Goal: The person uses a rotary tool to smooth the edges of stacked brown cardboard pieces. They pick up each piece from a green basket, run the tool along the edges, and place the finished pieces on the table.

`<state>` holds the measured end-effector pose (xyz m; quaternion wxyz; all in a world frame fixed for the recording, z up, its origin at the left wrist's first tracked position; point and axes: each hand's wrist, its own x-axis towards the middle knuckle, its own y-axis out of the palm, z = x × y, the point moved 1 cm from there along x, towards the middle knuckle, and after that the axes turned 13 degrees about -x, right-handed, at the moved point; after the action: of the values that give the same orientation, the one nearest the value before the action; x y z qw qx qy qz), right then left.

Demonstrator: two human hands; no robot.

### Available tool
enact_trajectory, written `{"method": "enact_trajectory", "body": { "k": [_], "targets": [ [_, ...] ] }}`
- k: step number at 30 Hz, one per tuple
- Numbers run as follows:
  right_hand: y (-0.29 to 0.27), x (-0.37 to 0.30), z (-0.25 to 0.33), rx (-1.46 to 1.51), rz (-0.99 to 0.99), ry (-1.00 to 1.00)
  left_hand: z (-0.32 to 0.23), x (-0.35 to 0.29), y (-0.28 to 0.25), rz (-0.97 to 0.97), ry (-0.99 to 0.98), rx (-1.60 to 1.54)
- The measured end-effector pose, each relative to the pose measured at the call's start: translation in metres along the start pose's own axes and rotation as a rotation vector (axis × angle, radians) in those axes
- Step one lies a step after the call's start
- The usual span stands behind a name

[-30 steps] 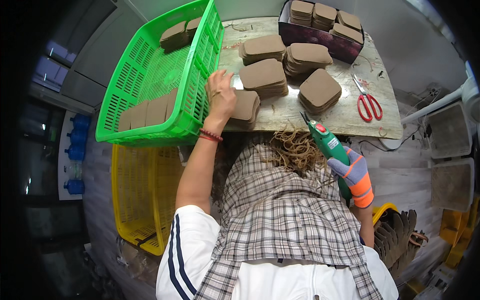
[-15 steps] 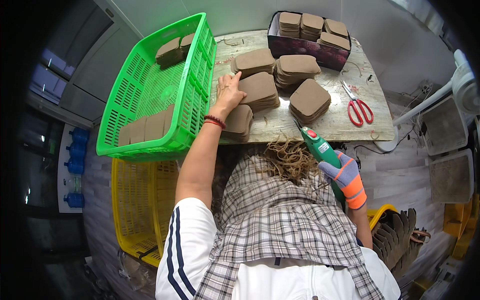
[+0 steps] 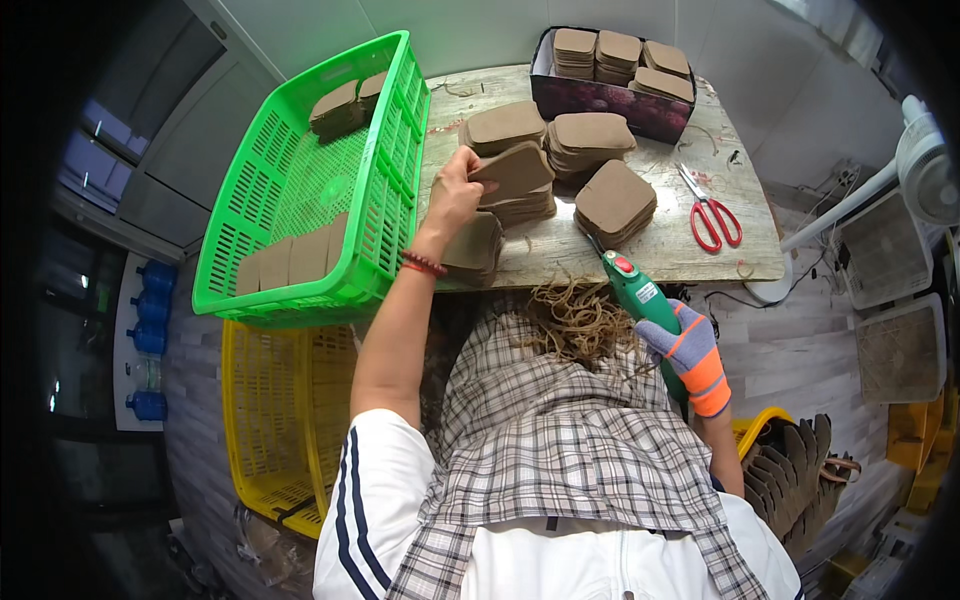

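My bare left hand (image 3: 457, 196) pinches the left edge of a brown rounded-corner pad (image 3: 515, 170), tilting it up from the pile (image 3: 520, 207) beneath. More stacks of such pads stand close by: one behind (image 3: 502, 128), one farther right (image 3: 590, 138), one at the right (image 3: 616, 200), and one partly behind my wrist (image 3: 472, 248). My right hand (image 3: 692, 355), in a grey and orange glove, is closed round a green handheld power cutter (image 3: 636, 286) with a red button. Its tip points at the table's front edge, by the right stack.
A green plastic crate (image 3: 372, 200) holding pads stands at the left, and a dark box (image 3: 610, 106) of pads at the back. Red-handled scissors (image 3: 714, 222) lie on the right. Tangled brown trimmings (image 3: 575, 320) lie on my lap. Yellow crates (image 3: 262, 400) stand below.
My left hand has closed on the top pad of the middle stack and lifted its left edge. The right hand and power cutter have hardly moved.
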<state>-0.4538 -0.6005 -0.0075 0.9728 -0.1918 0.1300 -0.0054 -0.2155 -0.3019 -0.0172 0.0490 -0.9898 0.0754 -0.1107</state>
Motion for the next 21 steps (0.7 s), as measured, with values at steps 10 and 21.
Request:
{"method": "enact_trajectory", "body": {
  "k": [10, 21],
  "targets": [
    [0.001, 0.002, 0.014, -0.006, -0.131, -0.044, -0.02, -0.075, 0.117, -0.177, -0.163, -1.481],
    [-0.004, -0.003, 0.017, 0.069, -0.132, -0.004, -0.017, -0.083, 0.154, -0.156, -0.223, -1.601]
  ]
}}
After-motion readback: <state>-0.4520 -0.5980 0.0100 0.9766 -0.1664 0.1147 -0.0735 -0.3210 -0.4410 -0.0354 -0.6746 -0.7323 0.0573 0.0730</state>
